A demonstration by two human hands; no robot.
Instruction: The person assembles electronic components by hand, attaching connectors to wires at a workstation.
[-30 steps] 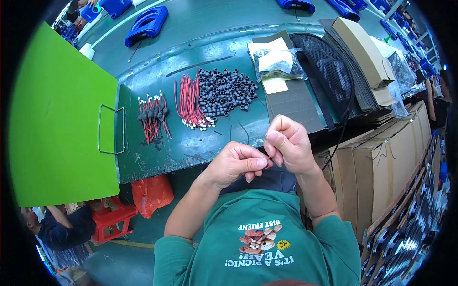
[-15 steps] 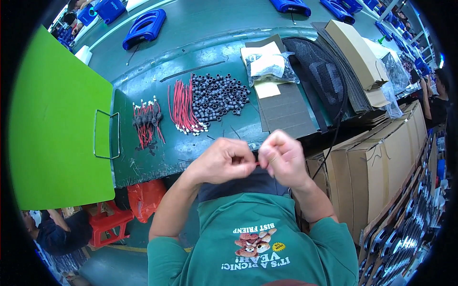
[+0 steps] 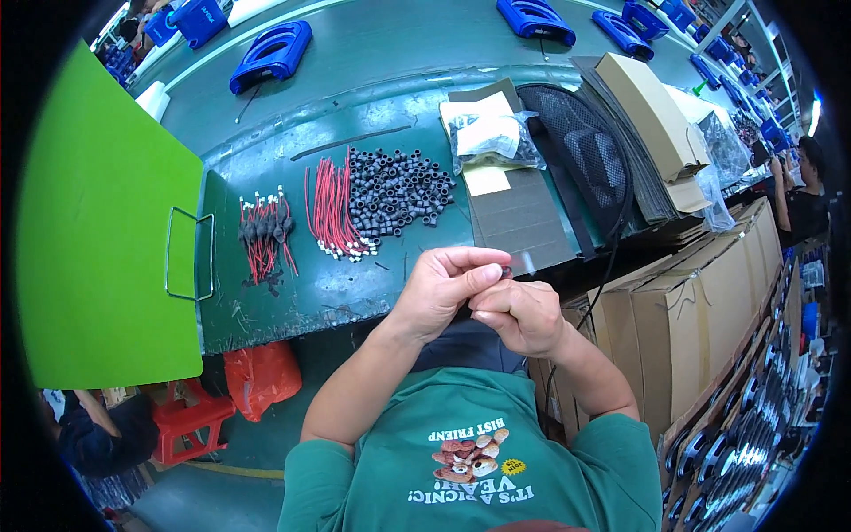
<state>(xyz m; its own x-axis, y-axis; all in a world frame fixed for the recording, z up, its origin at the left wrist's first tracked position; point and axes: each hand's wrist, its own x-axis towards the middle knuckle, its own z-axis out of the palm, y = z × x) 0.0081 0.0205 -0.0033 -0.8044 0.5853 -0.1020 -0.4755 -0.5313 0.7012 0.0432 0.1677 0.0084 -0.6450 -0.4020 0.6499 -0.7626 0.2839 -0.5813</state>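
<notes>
My left hand pinches a small dark piece between thumb and forefinger, in front of the bench edge. A pale blur shows just beyond its fingertips; I cannot make out what it is. My right hand is closed right below and against it, and whatever its curled fingers hold is hidden. On the bench ahead lie a heap of short black tubular caps and a row of red wires with white connectors. Further left is a bundle of red wires with black sleeves.
A green panel with a wire handle stands at the left. Grey cardboard sheets, a bagged packet and a black mesh item lie right of the caps. Large cartons stand at my right; a red stool is lower left.
My hands have come together, the left now above the right, with a dark piece showing at the left fingertips. Before, they were side by side with a bit of red between them.
</notes>
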